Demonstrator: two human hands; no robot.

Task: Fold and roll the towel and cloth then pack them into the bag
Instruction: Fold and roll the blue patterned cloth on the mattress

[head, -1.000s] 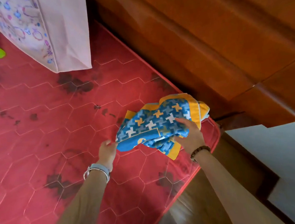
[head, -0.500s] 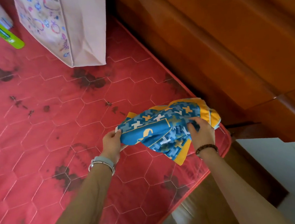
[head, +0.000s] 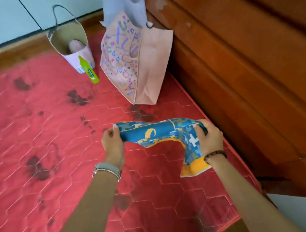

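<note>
The towel (head: 161, 132) was held just above the red mattress (head: 37, 148), near its right edge, long axis running left to right, one yellow-bordered end drooping below the right hand (head: 209, 140). The left hand (head: 112, 144) pinched the left end; the right gripped the other. A pink bag (head: 142, 63) stood beyond, upright.

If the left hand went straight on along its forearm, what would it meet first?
The left hand grips the towel; beyond that, probably the pink bag, though depth is unclear.
</note>
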